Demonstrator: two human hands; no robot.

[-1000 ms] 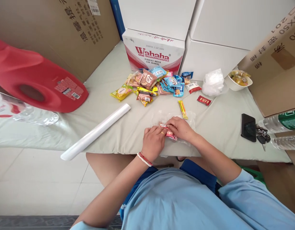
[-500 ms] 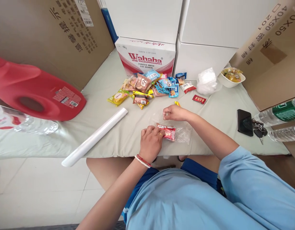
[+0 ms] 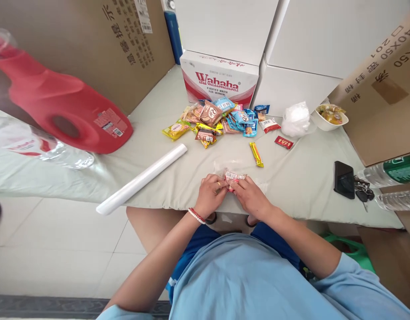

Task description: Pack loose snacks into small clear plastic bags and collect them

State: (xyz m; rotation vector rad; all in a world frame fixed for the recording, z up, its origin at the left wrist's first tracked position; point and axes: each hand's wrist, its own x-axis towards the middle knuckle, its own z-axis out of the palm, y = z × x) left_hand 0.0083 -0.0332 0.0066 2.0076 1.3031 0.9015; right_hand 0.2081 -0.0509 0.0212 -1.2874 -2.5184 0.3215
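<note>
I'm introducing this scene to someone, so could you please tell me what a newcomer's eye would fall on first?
Probably the red jug at the left of the table, then the colourful heap of snack packets in front of the Wahaha box. Near the table's front edge, the left hand and right hand hold a small red packet.

Behind a heap of multicoloured plastic snack packets [image 3: 210,114] on the pale cloth-covered surface [image 3: 301,178], a red-and-white cardboard box [image 3: 221,75] is stood. Left of the heap, a large red plastic jug [image 3: 83,102] is placed; right, a crumpled white plastic bag [image 3: 296,119]. Before the heap, a slim yellow plastic packet [image 3: 256,154] is laid; farther out, a pink rectangular plastic packet [image 3: 236,175] is held by the fingers [image 3: 211,180].
</note>
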